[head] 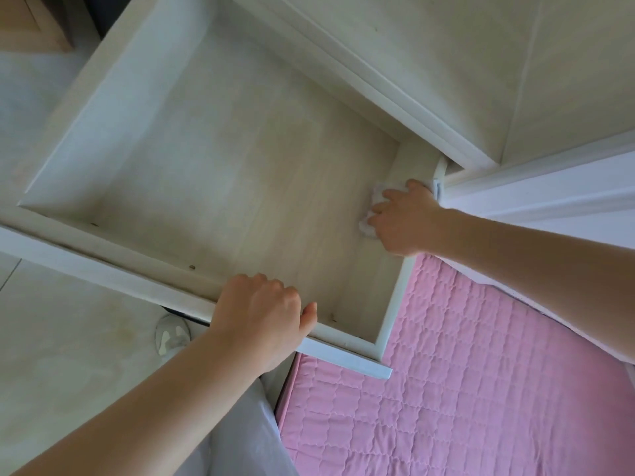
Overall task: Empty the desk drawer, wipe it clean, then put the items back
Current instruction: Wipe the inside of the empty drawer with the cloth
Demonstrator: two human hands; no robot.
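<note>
Drawer (113,97): pulled out, pale wood-grain bottom, whitish walls and rim, a few small dark screw heads along the inside of the front wall. Nothing lies in it except the cloth under my fingers. Cloth (372,209): small, white, crumpled, flat on the drawer bottom against the right-hand wall. My right hand (403,219) presses it down, fingers spread over it. My left hand (261,316) grips the front rim, fingers curled over the edge.
</note>
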